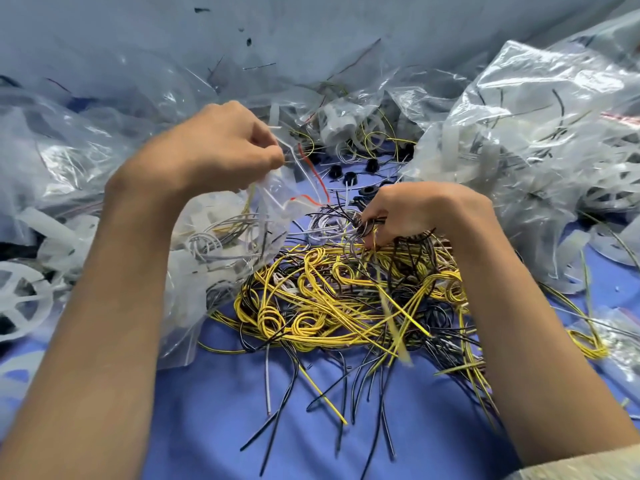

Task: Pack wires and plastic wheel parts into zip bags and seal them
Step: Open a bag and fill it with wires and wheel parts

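Note:
My left hand is raised and pinches the rim of a clear zip bag, holding its red-striped mouth open. The bag hangs below it and holds white plastic wheel parts and some coiled wires. My right hand is curled down into a tangled pile of yellow, black and white wires on the blue cloth, gripping a bunch of them just right of the bag's mouth.
Filled clear bags are heaped at the right, more bags at the left. A white plastic wheel lies at the left edge. Small black round parts sit beyond the hands. Loose wire ends trail toward me over the blue cloth.

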